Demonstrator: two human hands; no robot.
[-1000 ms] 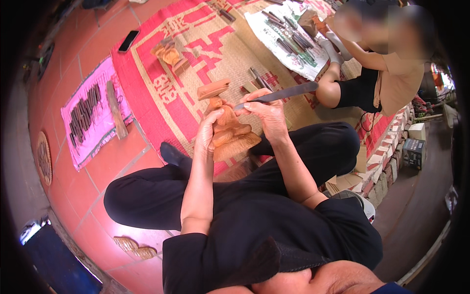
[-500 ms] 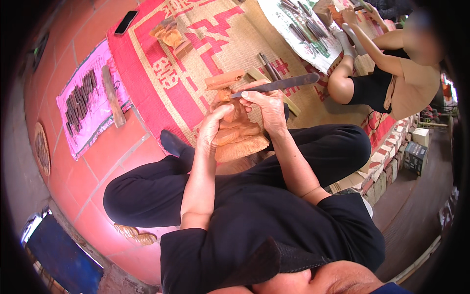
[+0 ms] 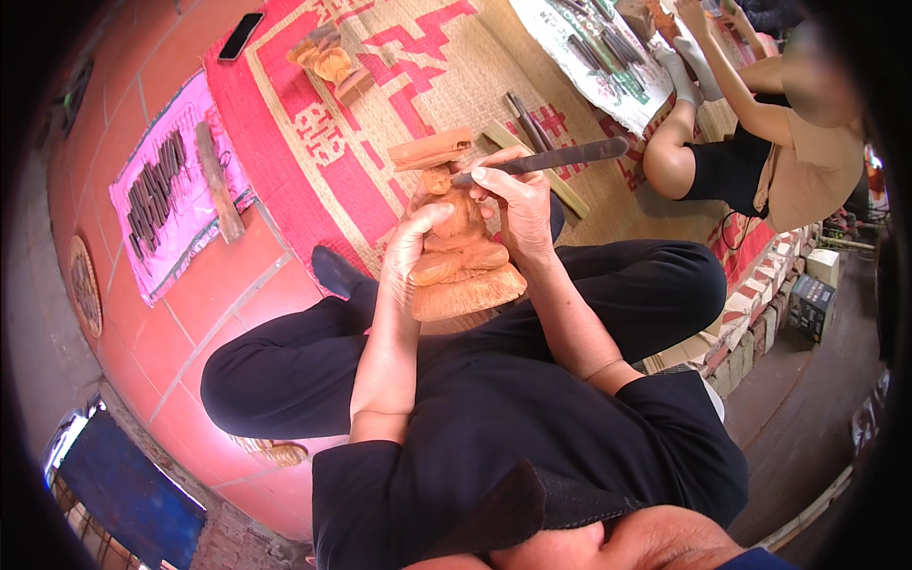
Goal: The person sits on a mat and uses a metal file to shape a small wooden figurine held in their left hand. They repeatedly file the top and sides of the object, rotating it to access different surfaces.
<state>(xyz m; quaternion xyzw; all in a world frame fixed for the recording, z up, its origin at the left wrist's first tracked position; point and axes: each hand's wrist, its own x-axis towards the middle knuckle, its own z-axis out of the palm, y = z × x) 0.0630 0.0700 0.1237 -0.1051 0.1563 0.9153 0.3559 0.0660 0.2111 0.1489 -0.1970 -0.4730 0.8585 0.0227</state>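
Observation:
An orange-brown wood carving of a seated figure (image 3: 465,255) rests upright in my lap, its broad rough base toward me. My left hand (image 3: 408,242) grips the figure's left side, with the thumb lying on its chest. My right hand (image 3: 521,207) is closed round a long dark carving chisel (image 3: 579,153), held like a pen. The chisel's tip touches or sits close to the figure's small head (image 3: 437,180); which of the two I cannot tell. Just beyond the head is a rectangular wood block (image 3: 429,150); whether it joins the carving is unclear.
A red and straw mat (image 3: 380,95) carries another wood carving (image 3: 331,66), a phone (image 3: 241,36) and several dark tools (image 3: 528,123). Left lies a pink cloth (image 3: 180,204) with small tools and a wooden stick (image 3: 217,180). A seated person (image 3: 803,161) works at the right.
The carving has tipped slightly, showing more of its front and base. The chisel has shifted a little to the right, and the view has moved slightly.

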